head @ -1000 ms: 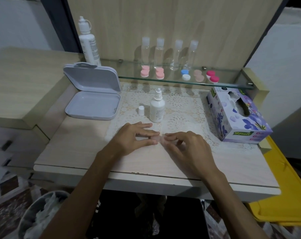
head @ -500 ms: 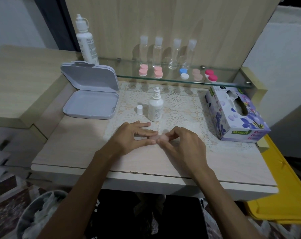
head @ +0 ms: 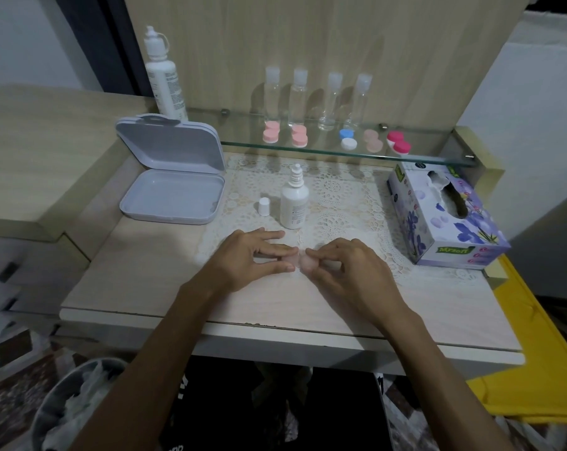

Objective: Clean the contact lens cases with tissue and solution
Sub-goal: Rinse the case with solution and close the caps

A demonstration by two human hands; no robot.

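Observation:
A pale pink contact lens case [head: 303, 262] lies on the table between my hands. My left hand [head: 252, 255] pins its left end with flat fingers. My right hand [head: 344, 265] pinches its right cap with fingertips. A small white solution bottle [head: 294, 203] stands uncapped just behind, with its cap [head: 263, 207] to its left. A purple tissue box [head: 444, 216] sits at the right. More lens cases stand on the glass shelf [head: 438, 157]: pink [head: 271, 132], pink [head: 299, 136], blue and white [head: 347, 139], pale pink [head: 372, 141], magenta [head: 398, 143].
An open grey hinged box [head: 174, 193] rests at the back left. A large white solution bottle [head: 162, 74] and several clear small bottles [head: 330, 102] stand on the shelf. A lace mat [head: 340, 196] covers the table's middle. A lined bin [head: 77, 405] stands lower left; a yellow object [head: 535, 369] at right.
My right hand's fingers have curled and shifted on the case's right cap, as if turning it. The left hand holds still. The view has tilted slightly.

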